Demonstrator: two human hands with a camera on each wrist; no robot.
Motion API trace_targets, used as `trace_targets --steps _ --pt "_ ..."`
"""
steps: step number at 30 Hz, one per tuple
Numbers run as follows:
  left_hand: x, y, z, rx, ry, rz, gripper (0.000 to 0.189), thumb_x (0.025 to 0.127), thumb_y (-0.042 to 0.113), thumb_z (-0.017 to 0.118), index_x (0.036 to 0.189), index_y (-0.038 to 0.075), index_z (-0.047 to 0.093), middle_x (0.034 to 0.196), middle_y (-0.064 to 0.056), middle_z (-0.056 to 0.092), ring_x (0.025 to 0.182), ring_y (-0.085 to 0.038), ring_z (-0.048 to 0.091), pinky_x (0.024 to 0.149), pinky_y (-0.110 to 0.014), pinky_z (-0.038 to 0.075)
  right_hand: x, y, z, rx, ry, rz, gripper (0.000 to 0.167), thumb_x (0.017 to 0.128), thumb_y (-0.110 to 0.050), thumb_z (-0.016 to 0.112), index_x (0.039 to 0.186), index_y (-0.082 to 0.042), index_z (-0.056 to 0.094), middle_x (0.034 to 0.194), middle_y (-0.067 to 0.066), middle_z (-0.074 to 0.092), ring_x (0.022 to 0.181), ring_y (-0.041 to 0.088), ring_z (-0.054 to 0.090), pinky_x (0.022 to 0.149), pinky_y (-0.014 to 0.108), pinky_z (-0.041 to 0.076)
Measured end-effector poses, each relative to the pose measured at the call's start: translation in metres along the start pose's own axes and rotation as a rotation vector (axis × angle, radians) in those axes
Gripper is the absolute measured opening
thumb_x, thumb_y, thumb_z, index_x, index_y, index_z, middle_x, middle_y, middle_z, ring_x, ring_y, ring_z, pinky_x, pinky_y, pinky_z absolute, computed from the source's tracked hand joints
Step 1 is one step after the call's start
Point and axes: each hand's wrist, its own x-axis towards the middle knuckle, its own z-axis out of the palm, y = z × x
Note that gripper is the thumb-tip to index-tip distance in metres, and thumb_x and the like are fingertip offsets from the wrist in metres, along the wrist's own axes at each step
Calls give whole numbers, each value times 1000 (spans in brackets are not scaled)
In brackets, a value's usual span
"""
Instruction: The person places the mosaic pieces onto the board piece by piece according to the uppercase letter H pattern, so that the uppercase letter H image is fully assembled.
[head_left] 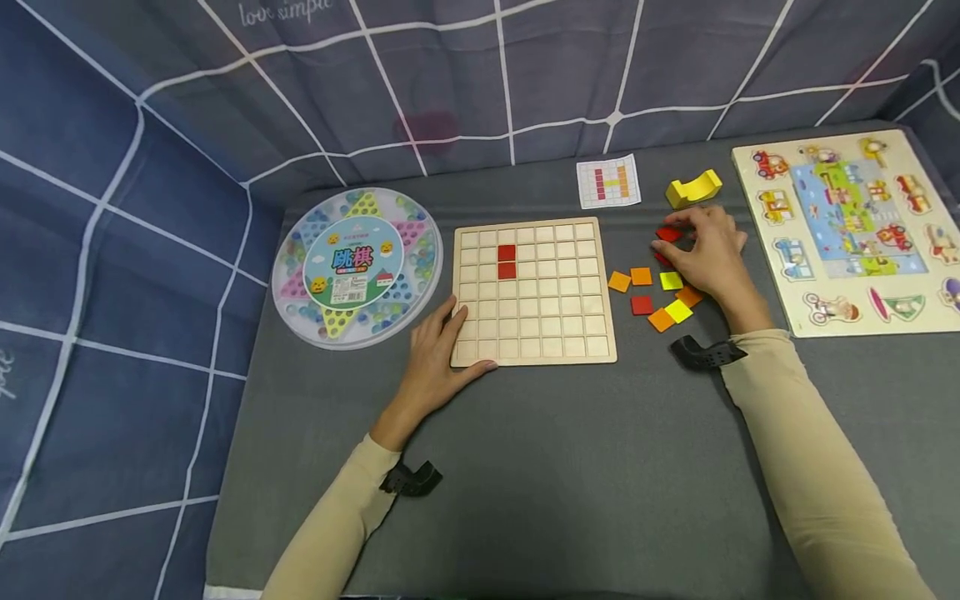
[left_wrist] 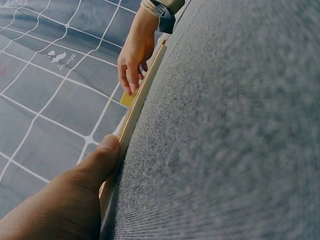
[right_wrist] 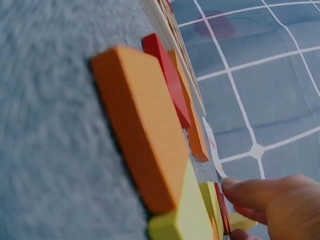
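Observation:
My left hand (head_left: 432,358) rests at the near left corner of a wooden grid board (head_left: 553,307), thumb along the near edge, fingers by the left side. In the left wrist view its thumb (left_wrist: 107,145) lies against the board's edge. Two red square tiles (head_left: 507,270) sit one behind the other in the grid. Right of the board, my right hand (head_left: 712,254) pinches a red tile (head_left: 669,234) between thumb and fingertips. Another red tile (head_left: 663,259) is partly hidden beneath the thumb. Orange (head_left: 641,276), yellow (head_left: 671,281) and red tiles (head_left: 641,305) lie scattered nearby.
A small card with a coloured grid pattern (head_left: 608,181) lies behind the board. Beyond the right hand stands a yellow curved block (head_left: 693,190). A round Chinese checkers box (head_left: 357,267) is at the left, a wooden picture puzzle (head_left: 768,250) at the right. Patterned cloth (head_left: 450,92) hangs behind.

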Motion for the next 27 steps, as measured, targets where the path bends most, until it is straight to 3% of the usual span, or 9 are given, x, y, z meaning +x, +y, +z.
trace_targets --steps 4,9,15,21,27 --pt "-3 0 -1 -4 5 -9 95 83 72 55 149 6 41 157 -18 30 141 -37 33 103 -59 28 1 2 0 13 -31 28 43 93 -24 67 125 3 57 117 26 43 96 37 41 85 54 14" --pt "-4 0 -2 -6 21 -3 97 83 76 50 149 5 41 157 -19 30 141 -38 33 103 -59 28 4 0 1 28 -6 75 47 92 -28 67 125 5 57 120 26 46 103 38 45 91 55 15" --pt "-2 2 -2 -4 34 10 96 84 76 48 148 4 42 156 -21 32 139 -39 34 101 -59 29 5 -2 4 9 13 93 41 92 -26 68 120 3 63 115 25 48 99 37 43 92 56 13" --pt "-1 2 -1 5 15 1 95 83 73 54 148 5 42 156 -20 32 140 -38 34 101 -58 29 5 1 2 27 -21 49 36 90 -23 71 119 -3 68 110 21 50 95 32 40 91 56 10" --pt "1 1 2 15 6 -1 97 83 77 48 148 6 42 156 -19 32 140 -38 34 102 -59 29 5 8 -3 33 -147 -64 33 93 -11 65 126 -6 66 114 20 51 99 33 42 89 55 10"
